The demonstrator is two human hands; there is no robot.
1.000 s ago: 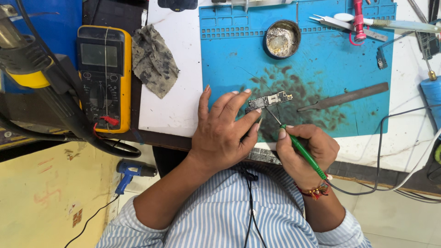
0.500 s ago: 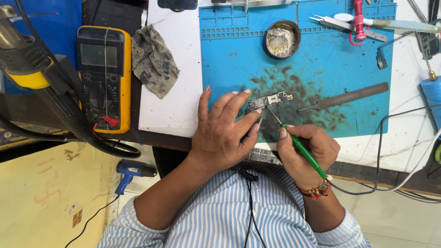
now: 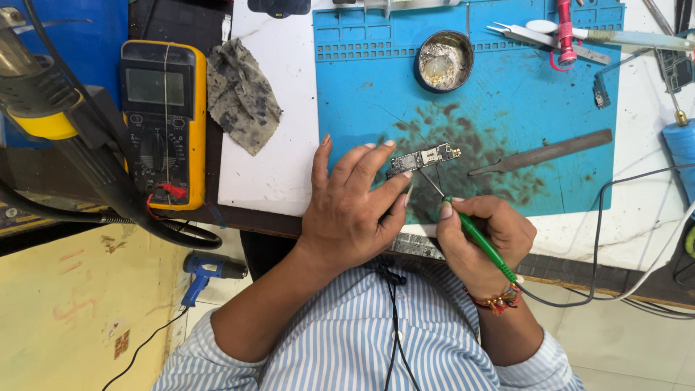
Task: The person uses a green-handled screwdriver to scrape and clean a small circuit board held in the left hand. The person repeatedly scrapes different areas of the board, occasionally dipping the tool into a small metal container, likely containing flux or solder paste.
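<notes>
A small circuit board (image 3: pixel 424 158) lies on the stained blue work mat (image 3: pixel 507 94). My left hand (image 3: pixel 355 206) pins the board's left end with its fingertips. In my right hand (image 3: pixel 481 235) is a green-handled soldering iron (image 3: pixel 478 239), held like a pen. Its thin metal tip touches the board's near edge. A grey cable runs from the iron off to the right.
A yellow multimeter (image 3: pixel 163 123) and a dirty grey cloth (image 3: pixel 241 94) lie to the left. A round tin (image 3: pixel 444 61), tweezers (image 3: pixel 543 40), a flat metal pry tool (image 3: pixel 543 152) and a blue spool (image 3: pixel 680 152) sit around the mat. A yellow-collared hot-air nozzle (image 3: pixel 43 108) hangs at left.
</notes>
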